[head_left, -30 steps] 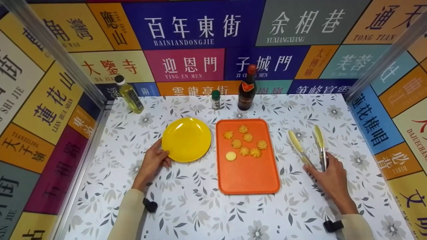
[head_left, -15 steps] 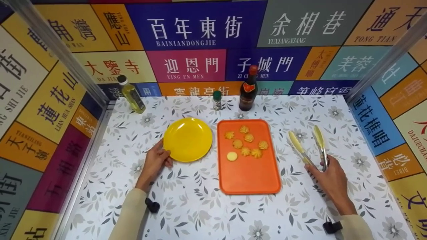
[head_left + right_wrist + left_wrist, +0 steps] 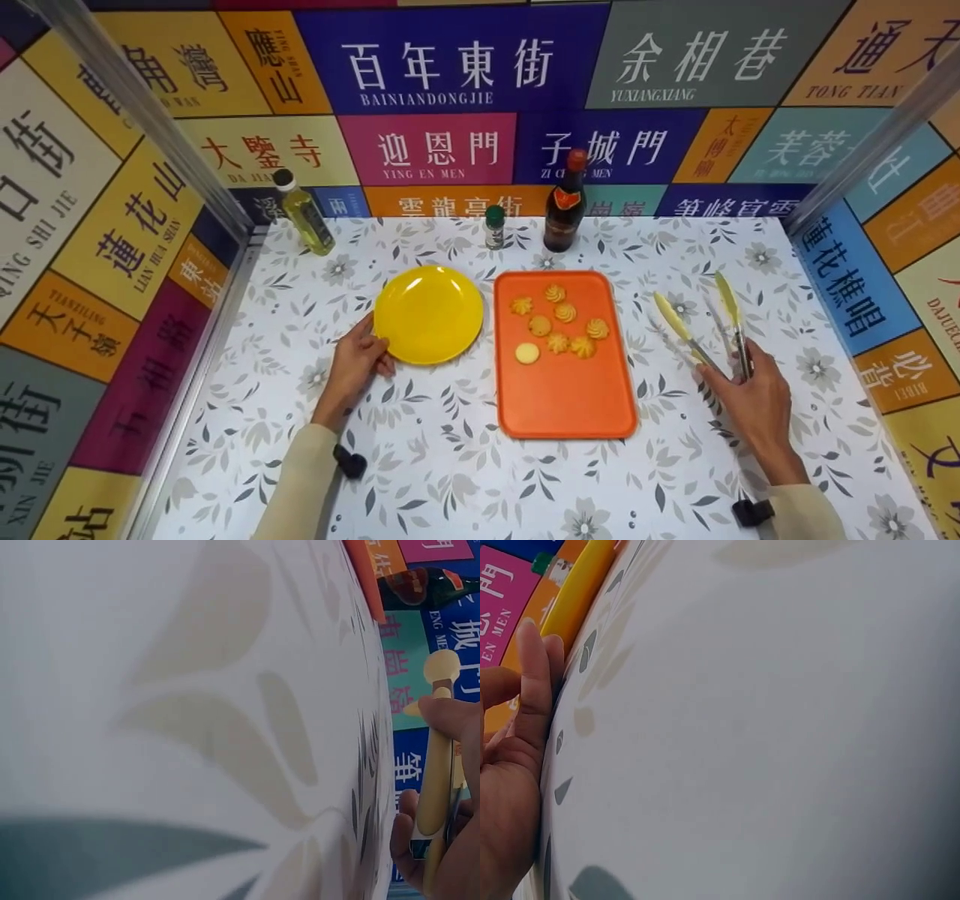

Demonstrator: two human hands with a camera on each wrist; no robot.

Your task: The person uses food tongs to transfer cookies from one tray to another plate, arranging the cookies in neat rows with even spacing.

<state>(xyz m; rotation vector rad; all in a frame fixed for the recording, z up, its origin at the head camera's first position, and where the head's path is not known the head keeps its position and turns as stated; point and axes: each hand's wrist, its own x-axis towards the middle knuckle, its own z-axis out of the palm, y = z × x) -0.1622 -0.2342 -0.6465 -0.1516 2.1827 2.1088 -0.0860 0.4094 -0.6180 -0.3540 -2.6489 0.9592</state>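
In the head view my left hand [image 3: 358,367] is at the lower left edge of a round yellow plate [image 3: 427,315]. Its thumb lies at the rim; the fingertips under the edge are partly hidden. The left wrist view shows the hand's fingers [image 3: 536,675] close to the plate's edge [image 3: 577,596]. My right hand [image 3: 757,405] grips a pair of tongs [image 3: 697,346] whose pale yellow tips are spread apart and hold nothing. Between the hands lies an orange tray [image 3: 566,405]. Several swirled cookies [image 3: 565,312] and one smooth pale round piece [image 3: 527,353] are on it.
Along the back of the patterned table [image 3: 450,480] stand an oil bottle [image 3: 307,221], a small green-capped jar [image 3: 495,229] and a dark red-capped bottle [image 3: 564,214]. Printed panels [image 3: 442,60] wall in the back and sides.
The head view has shifted slightly. The tongs in my right hand have risen a little, their shadow showing on the table between the arms. The left hand stays at the plate.
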